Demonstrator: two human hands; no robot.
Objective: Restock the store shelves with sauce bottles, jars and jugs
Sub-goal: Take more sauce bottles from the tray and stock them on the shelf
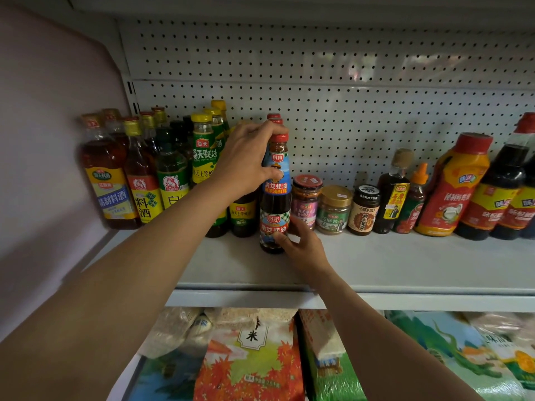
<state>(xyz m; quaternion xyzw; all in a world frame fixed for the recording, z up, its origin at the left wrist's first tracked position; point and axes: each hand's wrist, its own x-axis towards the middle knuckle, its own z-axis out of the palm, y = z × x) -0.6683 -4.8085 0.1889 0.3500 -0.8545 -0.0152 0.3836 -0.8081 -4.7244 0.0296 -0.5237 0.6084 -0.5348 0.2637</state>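
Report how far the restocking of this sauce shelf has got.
Done: bottles and jars line the back of the white metal shelf. In hand: the left hand and right hand grip the red-capped, blue-labelled dark sauce bottle, standing upright. Left: bare shelf in front.

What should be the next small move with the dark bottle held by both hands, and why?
Probably slide the oyster sauce bottle back toward the pegboard. The left hand grips its neck and the right hand steadies its base, and it stands ahead of the jars beside it.
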